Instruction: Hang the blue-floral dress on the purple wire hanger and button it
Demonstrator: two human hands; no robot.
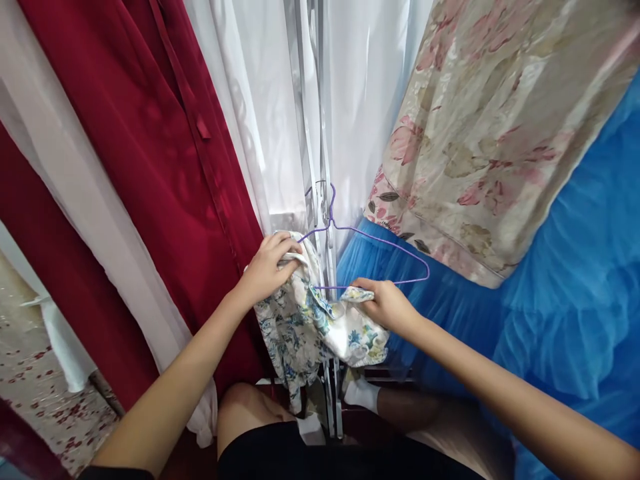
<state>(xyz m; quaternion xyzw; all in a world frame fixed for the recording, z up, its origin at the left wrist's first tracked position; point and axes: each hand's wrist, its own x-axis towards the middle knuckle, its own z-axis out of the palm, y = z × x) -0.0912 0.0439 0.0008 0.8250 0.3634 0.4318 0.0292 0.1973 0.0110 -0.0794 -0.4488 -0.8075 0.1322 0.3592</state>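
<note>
A white garment with blue, green and yellow flowers (305, 327) hangs bunched between my two hands. My left hand (275, 263) is closed on its upper left part, where one end of a purple hanger (375, 237) goes into the cloth. My right hand (383, 300) pinches another edge of the garment, just below the hanger's bottom bar. The hanger's right arm sticks out bare, with no cloth over it. Its hook points up in front of the metal poles. The hanger's left end is hidden by the cloth and my left hand.
Dark red drapes or gowns (135, 133) hang at left, and white cloth (360, 100) hangs behind the metal poles (320, 133). A pink-flowered beige garment (475, 133) and blue ruffled tulle (560, 287) hang at right. My legs in black shorts (310, 460) are below.
</note>
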